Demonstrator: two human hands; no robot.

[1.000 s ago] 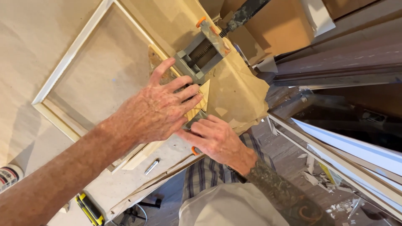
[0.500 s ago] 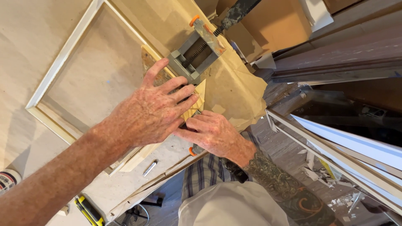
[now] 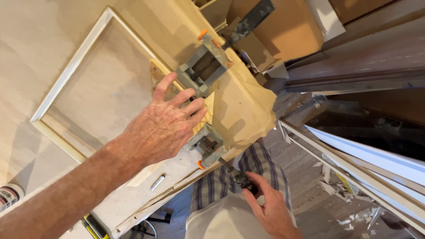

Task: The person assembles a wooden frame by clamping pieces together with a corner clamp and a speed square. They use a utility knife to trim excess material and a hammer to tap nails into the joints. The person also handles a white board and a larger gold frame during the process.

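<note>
A paper-covered workbench [image 3: 53,48] is filling the upper left of the view, its tan sheet folding over the bench corner. A pale wooden frame [image 3: 71,77] is lying flat on it, one corner sitting in a grey corner clamp [image 3: 204,71] with orange tips. To the right, dark boards and white trim lengths [image 3: 367,155] are leaning over a plank floor [image 3: 310,177] littered with white scraps. The left hand [image 3: 166,126] is pressing flat on the frame corner, fingers spread apart, just beside the clamp body. The right hand [image 3: 270,208] is sitting low, near the person's striped shirt, fingertips pinching the dark handle [image 3: 243,180] of the nearer clamp screw, which is projecting past the bench edge. A small metal piece [image 3: 157,182] is resting on the bench near the front edge. A round container [image 3: 9,197] is showing at the far left.
</note>
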